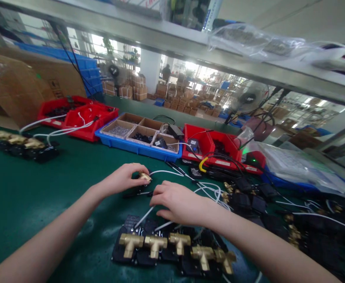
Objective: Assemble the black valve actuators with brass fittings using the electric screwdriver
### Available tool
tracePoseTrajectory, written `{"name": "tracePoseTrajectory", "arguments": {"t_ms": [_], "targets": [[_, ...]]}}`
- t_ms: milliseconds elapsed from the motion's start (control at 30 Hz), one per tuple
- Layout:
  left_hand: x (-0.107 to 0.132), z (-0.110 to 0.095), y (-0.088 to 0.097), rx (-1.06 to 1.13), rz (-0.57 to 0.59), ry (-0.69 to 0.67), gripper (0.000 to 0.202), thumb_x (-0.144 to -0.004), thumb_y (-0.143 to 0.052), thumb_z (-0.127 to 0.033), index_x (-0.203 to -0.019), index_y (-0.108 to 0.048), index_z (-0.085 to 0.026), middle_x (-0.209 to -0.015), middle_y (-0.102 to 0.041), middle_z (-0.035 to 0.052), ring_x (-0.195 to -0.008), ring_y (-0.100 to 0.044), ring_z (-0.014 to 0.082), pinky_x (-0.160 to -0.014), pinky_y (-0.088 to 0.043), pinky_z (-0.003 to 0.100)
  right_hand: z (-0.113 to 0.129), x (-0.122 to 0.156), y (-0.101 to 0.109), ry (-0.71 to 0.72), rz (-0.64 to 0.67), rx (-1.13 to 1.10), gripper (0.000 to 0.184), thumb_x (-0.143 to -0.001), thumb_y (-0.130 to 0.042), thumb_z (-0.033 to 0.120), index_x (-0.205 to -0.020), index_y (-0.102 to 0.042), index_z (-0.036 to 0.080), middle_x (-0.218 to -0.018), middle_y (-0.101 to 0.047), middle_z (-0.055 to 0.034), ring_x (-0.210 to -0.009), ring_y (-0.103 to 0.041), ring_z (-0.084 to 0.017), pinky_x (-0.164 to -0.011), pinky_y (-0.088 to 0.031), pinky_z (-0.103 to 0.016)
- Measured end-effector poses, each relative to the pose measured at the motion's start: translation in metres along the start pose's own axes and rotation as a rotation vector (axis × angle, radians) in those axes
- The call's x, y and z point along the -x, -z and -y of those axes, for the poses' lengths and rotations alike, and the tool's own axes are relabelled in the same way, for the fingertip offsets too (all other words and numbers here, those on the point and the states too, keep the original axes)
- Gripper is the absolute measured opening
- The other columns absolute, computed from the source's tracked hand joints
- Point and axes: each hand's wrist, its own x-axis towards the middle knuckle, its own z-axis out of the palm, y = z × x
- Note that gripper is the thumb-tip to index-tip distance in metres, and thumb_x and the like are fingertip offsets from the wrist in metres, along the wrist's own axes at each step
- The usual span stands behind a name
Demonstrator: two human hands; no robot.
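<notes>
My left hand (131,177) is closed on a brass fitting (145,177), thumb and fingers pinching it just above the green table. A pale cable runs off to the right beside this fitting. Close by on the right, my right hand (175,200) has its fingers curled, and a thin dark piece (149,193) shows at the fingertips. What that hand grips is mostly hidden. Below both hands lies a row of black units (143,255) topped with several brass tee fittings (155,244). White cables lead from them up under my right hand.
More brass-topped units (19,140) lie at the left. Red bins (85,131), a blue divided tray (131,146) and further red bins (223,160) line the back. On the right are heaped black units (245,200) and coiled white cables (216,192). A shelf (184,37) crosses overhead.
</notes>
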Motion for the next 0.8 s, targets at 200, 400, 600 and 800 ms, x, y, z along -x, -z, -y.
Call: {"name": "tracePoseTrajectory", "arguments": {"t_ms": [200,400,600,800], "targets": [[0.017,0.013,0.019,-0.075,0.017,0.008,0.030,-0.097,-0.070,-0.045,-0.107,-0.071,-0.017,-0.109,-0.073,0.0062,-0.105,-0.069,0.0245,-0.098,-0.054,0.049,-0.021,-0.038,-0.018,-0.004,0.105,0.178,0.025,-0.098,-0.061,0.012,-0.121,-0.070,0.014,-0.124,-0.066,-0.0121,-0.115,-0.063,-0.025,-0.102,-0.053,-0.046],[0.068,0.029,0.056,-0.123,-0.061,0.143,0.034,-0.097,-0.068,-0.049,-0.108,-0.073,-0.017,-0.103,-0.075,0.0058,-0.095,-0.072,0.0224,-0.092,-0.057,0.044,-0.020,-0.061,-0.016,-0.245,0.202,0.301,0.029,-0.101,-0.067,0.035,-0.119,-0.066,0.012,-0.118,-0.068,-0.0098,-0.105,-0.068,-0.021,-0.092,-0.060,-0.040],[0.122,0.023,0.051,-0.057,-0.207,0.207,0.043,-0.089,-0.065,-0.061,-0.108,-0.081,-0.025,-0.110,-0.079,0.0083,-0.099,-0.074,0.0268,-0.089,-0.057,0.037,0.002,-0.044,0.003,-0.438,0.225,0.335,0.029,-0.101,-0.066,0.036,-0.118,-0.066,0.012,-0.115,-0.069,-0.0086,-0.103,-0.069,-0.021,-0.092,-0.061,-0.041],[0.153,-0.002,0.001,-0.014,-0.270,0.191,0.033,-0.089,-0.070,-0.052,-0.113,-0.080,-0.033,-0.118,-0.079,0.0058,-0.110,-0.073,0.0274,-0.097,-0.058,0.042,0.020,-0.015,0.020,-0.385,0.055,0.273,0.022,-0.101,-0.058,0.028,-0.117,-0.068,0.016,-0.113,-0.074,-0.0119,-0.105,-0.074,-0.031,-0.086,-0.060,-0.041]]}}
